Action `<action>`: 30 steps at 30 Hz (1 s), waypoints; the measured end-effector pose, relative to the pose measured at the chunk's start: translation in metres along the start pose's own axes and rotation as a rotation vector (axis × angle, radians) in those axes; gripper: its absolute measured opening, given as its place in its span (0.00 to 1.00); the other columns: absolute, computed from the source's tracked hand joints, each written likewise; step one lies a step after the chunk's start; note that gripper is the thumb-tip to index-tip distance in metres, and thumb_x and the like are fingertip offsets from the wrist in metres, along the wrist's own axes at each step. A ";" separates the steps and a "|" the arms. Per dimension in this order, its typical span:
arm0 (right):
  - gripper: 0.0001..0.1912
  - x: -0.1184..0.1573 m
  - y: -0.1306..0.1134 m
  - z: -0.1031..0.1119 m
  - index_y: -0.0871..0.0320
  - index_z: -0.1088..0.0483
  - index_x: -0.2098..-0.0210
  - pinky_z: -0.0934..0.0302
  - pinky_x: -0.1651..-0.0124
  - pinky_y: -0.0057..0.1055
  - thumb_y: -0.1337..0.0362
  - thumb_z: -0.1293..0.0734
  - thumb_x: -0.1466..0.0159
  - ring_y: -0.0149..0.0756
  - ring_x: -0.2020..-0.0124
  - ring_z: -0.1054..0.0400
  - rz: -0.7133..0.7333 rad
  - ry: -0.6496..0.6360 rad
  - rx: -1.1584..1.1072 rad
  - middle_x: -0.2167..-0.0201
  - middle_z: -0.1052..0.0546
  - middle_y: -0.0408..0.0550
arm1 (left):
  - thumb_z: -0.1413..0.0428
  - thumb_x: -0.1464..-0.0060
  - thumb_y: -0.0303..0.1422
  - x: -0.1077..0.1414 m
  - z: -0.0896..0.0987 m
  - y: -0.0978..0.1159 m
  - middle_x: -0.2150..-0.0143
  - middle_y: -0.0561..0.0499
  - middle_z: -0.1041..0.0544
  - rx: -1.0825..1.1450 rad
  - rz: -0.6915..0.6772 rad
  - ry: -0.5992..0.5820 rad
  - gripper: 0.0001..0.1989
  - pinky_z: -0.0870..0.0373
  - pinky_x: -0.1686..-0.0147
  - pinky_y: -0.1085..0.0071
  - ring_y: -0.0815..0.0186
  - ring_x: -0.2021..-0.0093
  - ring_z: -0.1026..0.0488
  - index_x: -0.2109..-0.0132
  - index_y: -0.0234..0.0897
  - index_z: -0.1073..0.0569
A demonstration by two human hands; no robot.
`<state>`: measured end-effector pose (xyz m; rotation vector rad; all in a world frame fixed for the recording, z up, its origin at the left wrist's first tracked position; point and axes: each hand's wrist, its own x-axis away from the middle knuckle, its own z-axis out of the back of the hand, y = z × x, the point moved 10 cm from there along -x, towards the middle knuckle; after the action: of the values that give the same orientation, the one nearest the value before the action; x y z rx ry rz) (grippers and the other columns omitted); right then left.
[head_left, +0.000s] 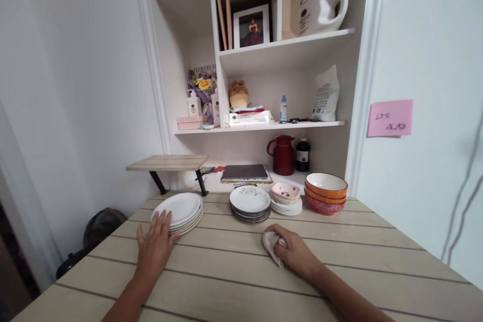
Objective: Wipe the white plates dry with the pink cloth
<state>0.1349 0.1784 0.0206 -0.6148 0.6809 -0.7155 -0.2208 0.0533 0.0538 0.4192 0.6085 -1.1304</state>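
My left hand [156,241] lies with fingers spread against the near edge of a stack of white plates [181,209] at the left of the table. Bunched in my right hand [292,249] is a pale cloth [272,247], which rests on the wooden tabletop [226,276]. Behind that hand stands a stack of dark-rimmed plates [249,200], the top one with a grey floral print. Small patterned bowls [286,191] sit on small white saucers [287,207] beside it. Farther right are stacked orange and red bowls [326,192] with white insides.
A small raised wooden stand [168,162] is at the back left. Behind the table, a shelf unit [283,127] holds a dark red jug [283,156], a dark bottle [303,155] and a flat grey laptop-like slab [244,172]. A pink note [390,118] is on the right wall.
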 end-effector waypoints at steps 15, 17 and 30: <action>0.19 0.000 0.013 -0.002 0.55 0.32 0.57 0.41 0.63 0.30 0.67 0.43 0.48 0.37 0.68 0.33 -0.047 -0.015 -0.046 0.69 0.25 0.42 | 0.42 0.50 0.35 -0.030 0.003 0.001 0.58 0.44 0.18 0.540 -0.157 -0.066 0.08 0.65 0.34 0.52 0.52 0.54 0.23 0.62 0.43 0.22; 0.20 0.000 0.015 -0.002 0.56 0.32 0.56 0.41 0.63 0.31 0.67 0.43 0.48 0.37 0.68 0.33 -0.058 -0.020 -0.055 0.68 0.25 0.42 | 0.41 0.51 0.34 -0.031 0.005 0.003 0.61 0.47 0.17 0.614 -0.155 -0.059 0.07 0.63 0.34 0.54 0.54 0.56 0.23 0.63 0.44 0.21; 0.21 0.001 0.009 0.006 0.54 0.32 0.50 0.40 0.51 0.37 0.58 0.39 0.42 0.43 0.58 0.31 -0.072 0.009 -0.108 0.59 0.24 0.46 | 0.47 0.44 0.32 -0.010 0.030 0.016 0.59 0.51 0.18 0.527 -0.349 0.079 0.09 0.50 0.37 0.49 0.60 0.58 0.22 0.59 0.44 0.23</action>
<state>0.1436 0.1846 0.0172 -0.7382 0.7119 -0.7517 -0.2021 0.0486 0.0830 0.8343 0.4544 -1.6204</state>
